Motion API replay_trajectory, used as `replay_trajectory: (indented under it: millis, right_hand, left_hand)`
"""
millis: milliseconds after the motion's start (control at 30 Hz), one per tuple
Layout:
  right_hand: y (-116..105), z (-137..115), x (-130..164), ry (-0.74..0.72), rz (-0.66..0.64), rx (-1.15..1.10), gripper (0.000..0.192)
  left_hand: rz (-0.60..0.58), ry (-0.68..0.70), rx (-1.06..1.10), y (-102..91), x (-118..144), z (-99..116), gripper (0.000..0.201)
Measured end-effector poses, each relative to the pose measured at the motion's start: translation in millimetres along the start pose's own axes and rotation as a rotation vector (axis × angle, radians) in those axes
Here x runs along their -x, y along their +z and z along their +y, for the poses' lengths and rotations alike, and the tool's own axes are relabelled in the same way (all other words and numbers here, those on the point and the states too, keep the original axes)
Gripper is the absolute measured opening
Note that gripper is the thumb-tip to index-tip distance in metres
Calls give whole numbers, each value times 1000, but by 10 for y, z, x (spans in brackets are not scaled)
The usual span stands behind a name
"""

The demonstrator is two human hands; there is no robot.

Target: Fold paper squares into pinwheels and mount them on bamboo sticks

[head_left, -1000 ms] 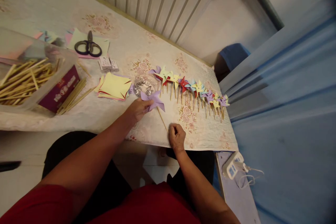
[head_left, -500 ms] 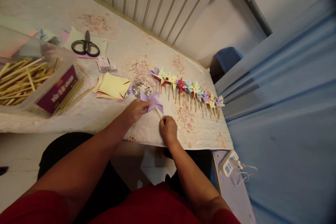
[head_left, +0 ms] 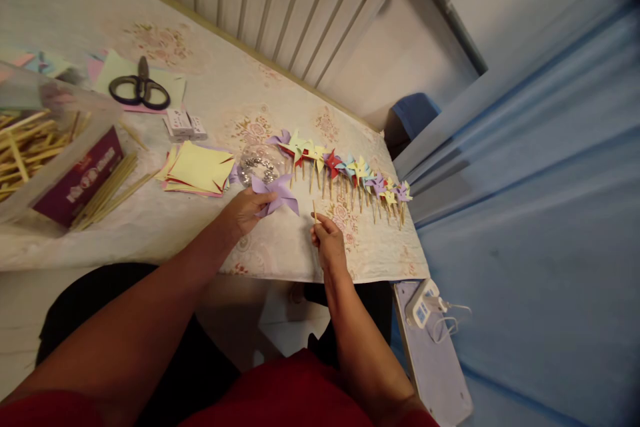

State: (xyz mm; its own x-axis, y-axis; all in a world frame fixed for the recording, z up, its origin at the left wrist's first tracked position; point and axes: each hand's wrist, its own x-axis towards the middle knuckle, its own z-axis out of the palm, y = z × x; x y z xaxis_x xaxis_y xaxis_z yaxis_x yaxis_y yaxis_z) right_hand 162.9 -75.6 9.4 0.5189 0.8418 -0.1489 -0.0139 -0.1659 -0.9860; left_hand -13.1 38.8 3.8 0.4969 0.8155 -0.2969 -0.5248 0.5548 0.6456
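A purple paper pinwheel is pinched in my left hand, just above the table's front edge. To its right, my right hand is closed on a thin wooden stick, held upright and apart from the pinwheel. Behind the pinwheel is a clear round dish of small silvery pins. A row of finished pinwheels on sticks, in purple, yellow, red and blue, lies beyond my right hand. Left of my left hand is a stack of cut paper squares, yellow on top.
Black-handled scissors lie on paper sheets at the back left, near small white boxes. A clear bin of wooden sticks stands at far left, with loose sticks beside it. A power strip sits below the table's right end.
The stick in my right hand has come away from the pinwheel and now points up. My right hand has turned and moved slightly right. The view has shifted a little.
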Motion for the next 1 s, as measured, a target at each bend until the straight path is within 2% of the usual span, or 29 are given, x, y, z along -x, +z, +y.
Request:
replay_trajectory:
  millis: [233,367,467,667,867,1000]
  right_hand:
    - [64,-244,103,5,-21,-77,22]
    - [107,-321,153,-40,-57,-108,33]
    - [125,-378,177,-35,-14,-84,33]
    - [129,-395,177,-25,11,-80,19]
    - [136,-428,205,13,42,-74,30]
    - [153,-453,209,11,79,-65,22]
  left_hand:
    - [57,-13,26,0,-27,2,17]
    - [54,-13,15,14,-20,12,17]
    - [39,-13,17,7,-22,5,17]
    - [19,-4,30,-18,-39,-24,16]
    - [14,3,26,-31,-55,-35,17]
    - [-3,4,25,-27,-55,-41,17]
